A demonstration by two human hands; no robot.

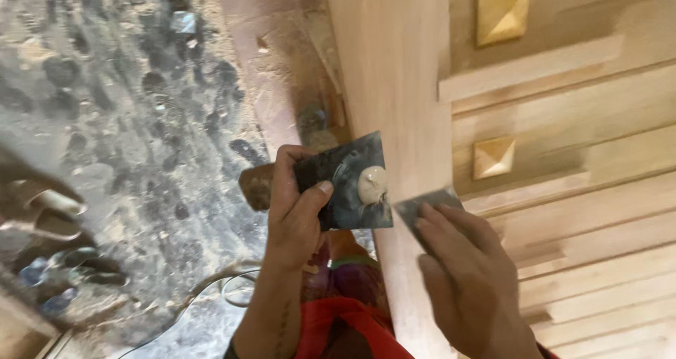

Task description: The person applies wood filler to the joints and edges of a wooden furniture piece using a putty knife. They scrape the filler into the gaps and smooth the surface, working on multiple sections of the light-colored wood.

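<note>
My left hand [296, 214] grips a dark metal plate [348, 183] carrying a blob of pale putty [372, 183]. My right hand [468, 271] closes on a small scraper [422, 205], pressed against the wooden door frame [394, 77].

No packages, labels, signs or screens visible in this view; nothing of that kind near the woodwork or on the floor.

floor [127, 119]: dusty, sawdust-strewn | sandals [49, 211] at left | cable [211, 285] | warm light
</note>
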